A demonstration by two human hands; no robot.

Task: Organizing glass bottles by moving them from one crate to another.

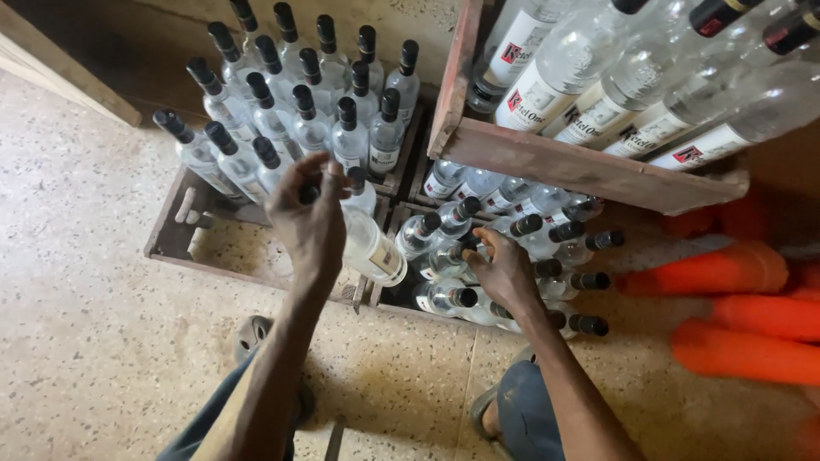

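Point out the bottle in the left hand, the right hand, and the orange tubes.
bottle (373,250), head view, on its clear body by the label
left hand (309,218), head view, on the back of the hand
right hand (506,271), head view, on the back of the hand
orange tubes (709,271), head view, on the top tube's side

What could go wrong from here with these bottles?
1. The left hand holds a clear bottle tilted, close above the packed standing bottles; glass could knock glass and crack.
2. The right hand reaches into a loose heap of lying bottles; pulling one out may shift or roll the others.
3. The upper wooden crate sits tilted over that heap with bottles lying in it; a bump might send it down onto the hand.
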